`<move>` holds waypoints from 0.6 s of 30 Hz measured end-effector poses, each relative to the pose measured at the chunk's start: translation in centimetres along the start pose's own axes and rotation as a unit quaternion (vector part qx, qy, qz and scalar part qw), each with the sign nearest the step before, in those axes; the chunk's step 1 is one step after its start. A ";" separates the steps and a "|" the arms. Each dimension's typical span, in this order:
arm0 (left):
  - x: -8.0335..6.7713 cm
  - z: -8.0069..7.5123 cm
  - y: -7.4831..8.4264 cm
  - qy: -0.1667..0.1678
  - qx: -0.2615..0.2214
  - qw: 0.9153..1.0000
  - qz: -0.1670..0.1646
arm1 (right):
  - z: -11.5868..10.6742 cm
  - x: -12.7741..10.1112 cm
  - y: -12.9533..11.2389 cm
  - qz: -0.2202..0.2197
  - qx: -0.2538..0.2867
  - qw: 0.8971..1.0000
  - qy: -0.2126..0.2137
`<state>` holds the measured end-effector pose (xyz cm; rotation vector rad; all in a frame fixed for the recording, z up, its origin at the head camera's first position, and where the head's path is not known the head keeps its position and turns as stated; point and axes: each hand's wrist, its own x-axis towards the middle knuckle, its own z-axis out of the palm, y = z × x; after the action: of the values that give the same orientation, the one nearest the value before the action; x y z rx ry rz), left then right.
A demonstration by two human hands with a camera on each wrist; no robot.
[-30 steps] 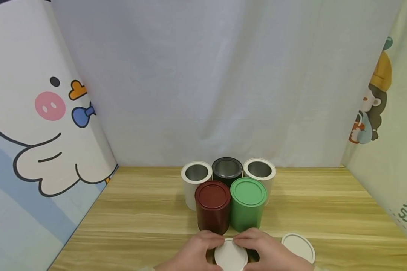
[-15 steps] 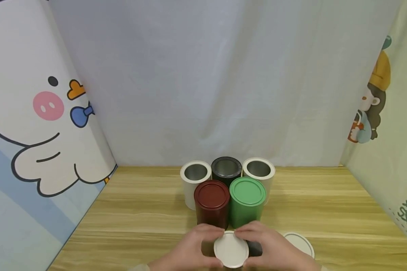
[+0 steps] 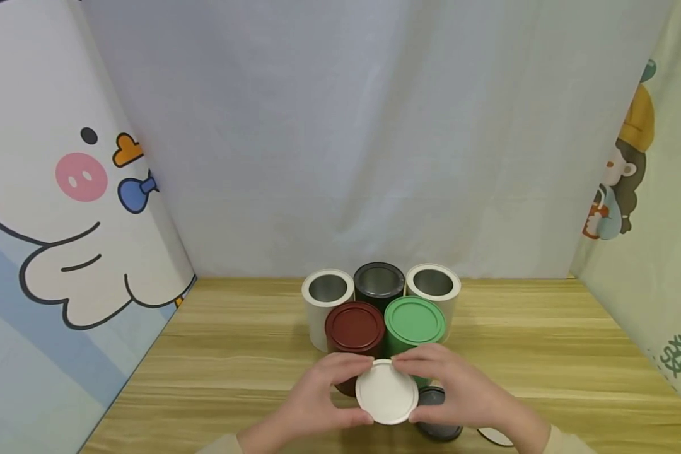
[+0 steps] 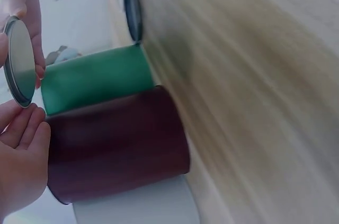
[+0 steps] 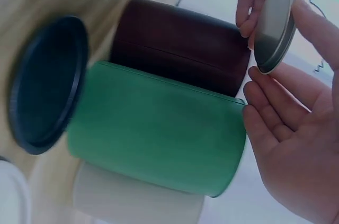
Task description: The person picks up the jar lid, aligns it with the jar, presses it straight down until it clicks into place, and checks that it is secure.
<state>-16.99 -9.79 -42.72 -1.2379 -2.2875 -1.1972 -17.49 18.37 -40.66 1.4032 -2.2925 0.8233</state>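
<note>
Between both hands is a round white can lid (image 3: 387, 392), raised off the table. My left hand (image 3: 320, 397) pinches its left edge with thumb and fingertips, and my right hand (image 3: 459, 391) pinches the right edge the same way. Both wrist views show the lid's bare metal underside (image 5: 274, 25). Just beyond it stand a dark red can (image 3: 355, 328) and a green can (image 3: 415, 320), each with its lid on. A black lid (image 3: 439, 432) lies on the table close by my right hand.
Behind the red and green cans stand three lidless cans: a white can (image 3: 312, 315) on the left, a black can (image 3: 379, 277) in the middle and another white can (image 3: 453, 301) on the right. Another white lid (image 3: 496, 436) lies partly under my right forearm.
Both hands have lifted the white lid up and forward, from near the table's front to in front of the red and green cans. The black lid has come into view beneath.
</note>
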 end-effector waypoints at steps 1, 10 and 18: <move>0.1 -0.2 0.1 0.003 -0.004 1.000 -0.001 | -0.2 0.2 -0.1 0.003 0.003 1.000 0.000; 1.3 -1.9 0.7 0.021 -0.034 0.999 -0.002 | -1.2 2.0 -0.3 -0.004 0.015 1.000 0.018; 2.4 -2.9 0.2 0.044 -0.032 0.998 -0.013 | -1.7 3.4 0.3 0.017 0.013 0.999 0.034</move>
<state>-18.68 -10.65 -39.45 -1.1573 -2.2238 -1.3172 -19.34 17.15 -37.52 1.3288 -2.2688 0.8996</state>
